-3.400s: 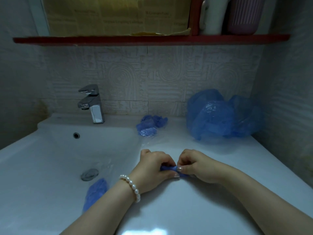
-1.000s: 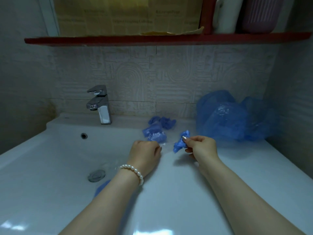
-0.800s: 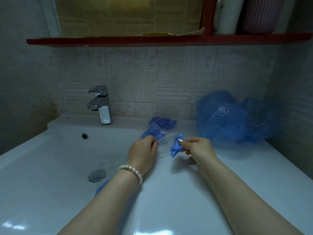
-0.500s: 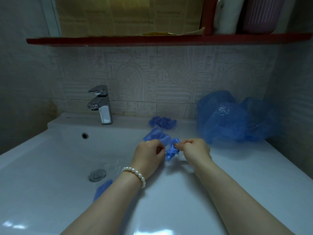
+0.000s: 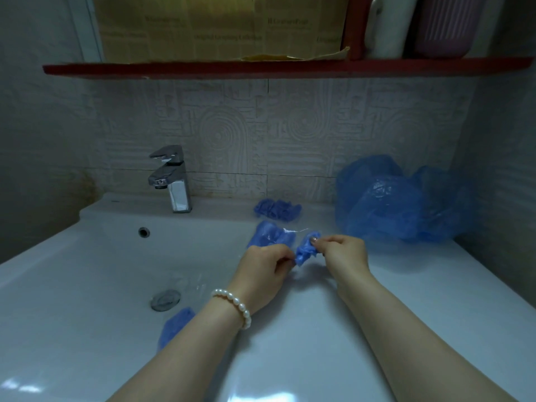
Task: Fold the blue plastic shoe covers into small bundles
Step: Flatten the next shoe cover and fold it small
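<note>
place: home bathroom | evidence: white washbasin (image 5: 87,285), chrome tap (image 5: 171,178), tiled wall (image 5: 290,132), red shelf (image 5: 261,68)

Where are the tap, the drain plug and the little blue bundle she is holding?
tap (image 5: 171,181): head view, on the chrome body below the lever.
drain plug (image 5: 165,299): head view, on the metal disc's middle.
blue bundle (image 5: 306,250): head view, on the crumpled plastic between both hands.

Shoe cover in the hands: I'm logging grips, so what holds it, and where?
Right hand pinches the bundle's top; left hand pinches its lower end.
</note>
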Available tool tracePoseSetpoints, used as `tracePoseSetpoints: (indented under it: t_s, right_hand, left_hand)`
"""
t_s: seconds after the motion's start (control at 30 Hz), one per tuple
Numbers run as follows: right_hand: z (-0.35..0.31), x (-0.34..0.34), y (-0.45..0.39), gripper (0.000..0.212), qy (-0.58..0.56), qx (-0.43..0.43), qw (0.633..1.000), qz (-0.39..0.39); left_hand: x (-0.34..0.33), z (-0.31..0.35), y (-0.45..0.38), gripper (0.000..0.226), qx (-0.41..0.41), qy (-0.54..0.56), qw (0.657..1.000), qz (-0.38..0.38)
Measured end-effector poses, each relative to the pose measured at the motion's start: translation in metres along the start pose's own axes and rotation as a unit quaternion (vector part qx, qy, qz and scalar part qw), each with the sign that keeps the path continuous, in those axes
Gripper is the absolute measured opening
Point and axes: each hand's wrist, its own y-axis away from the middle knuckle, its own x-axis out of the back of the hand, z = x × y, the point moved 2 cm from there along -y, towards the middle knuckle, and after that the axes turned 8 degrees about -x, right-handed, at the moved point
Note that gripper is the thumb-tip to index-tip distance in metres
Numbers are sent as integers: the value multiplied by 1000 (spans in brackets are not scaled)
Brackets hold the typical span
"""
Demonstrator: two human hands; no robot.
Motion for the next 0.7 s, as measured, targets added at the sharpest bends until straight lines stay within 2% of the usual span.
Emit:
tracePoseSetpoints:
  t_s: [0.17,0.3,0.37,0.43,0.5,0.57,0.7]
  right_hand:
    - [-2,1,5,24,82,51,992,86]
    - [-7,-8,15,27,231,210,936,160]
    - [-8,-12,18,26,261,240,921,164]
    - [-7,-13,18,33,277,215,923,156]
    - [-5,-9,14,36,276,155,938,142]
    - [-3,-3,8,34,249,96,957,116]
    - [-3,3,10,35,192,27,979,58]
  left_hand:
    - [-4,3,-1,10,-10,-10,1000,2]
    - [3,7,-4,14,15,-9,997,69]
    - [5,9,-5,17,4,-2,996,86]
    - [4,12,-4,24,-28,26,997,61]
    - [2,15,-2,27,-61,74,995,19]
    - [4,10,-2,40,-58,91,994,-15]
    - [-1,-5,2,81,3,-29,996,-85]
